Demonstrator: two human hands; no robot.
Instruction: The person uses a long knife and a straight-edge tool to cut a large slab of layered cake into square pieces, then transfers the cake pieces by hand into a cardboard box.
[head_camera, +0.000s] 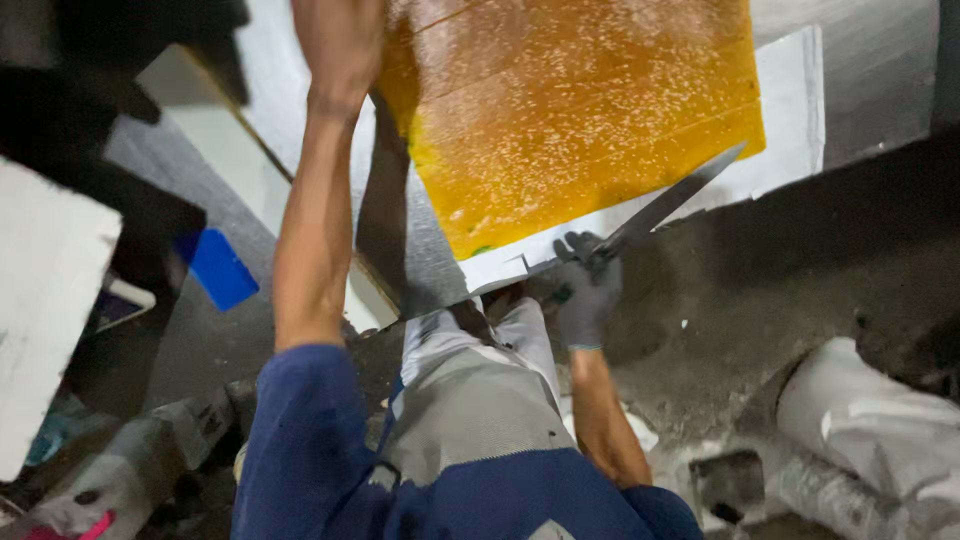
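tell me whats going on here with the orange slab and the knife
A person leans over a large orange slab speckled with pale bits, lying on a white sheet. Their gloved right hand grips a long knife with its blade along the slab's near edge. The bare left hand rests at the slab's far corner.

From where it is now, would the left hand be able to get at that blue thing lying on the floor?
Probably yes. The left hand rests up at the orange slab's edge and appears to hold nothing; the blue piece lies just beside that forearm, with nothing visible between them.
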